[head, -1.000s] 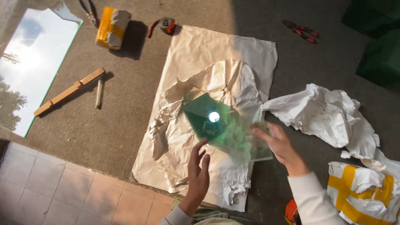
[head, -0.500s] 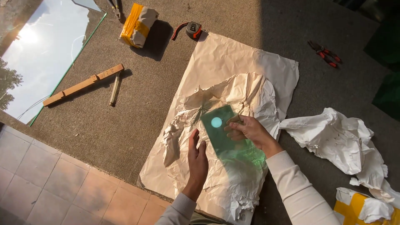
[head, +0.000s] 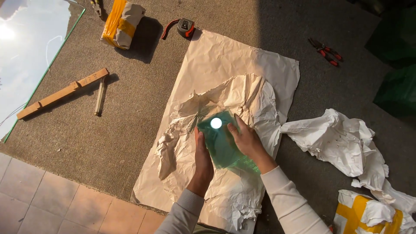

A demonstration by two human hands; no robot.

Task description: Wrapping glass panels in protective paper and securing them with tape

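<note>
Green glass pane point(head: 223, 143), glinting with sun, lies flatter on crumpled paper point(head: 242, 99) than before; left hand point(head: 203, 160) and right hand point(head: 247, 141) grip its sides.

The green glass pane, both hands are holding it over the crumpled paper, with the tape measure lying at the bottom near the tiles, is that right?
Not quite. The head view shows the tape measure at the top, beyond the paper's far edge, not near the tiles. The left hand and right hand do hold the green glass pane over the paper.
</note>
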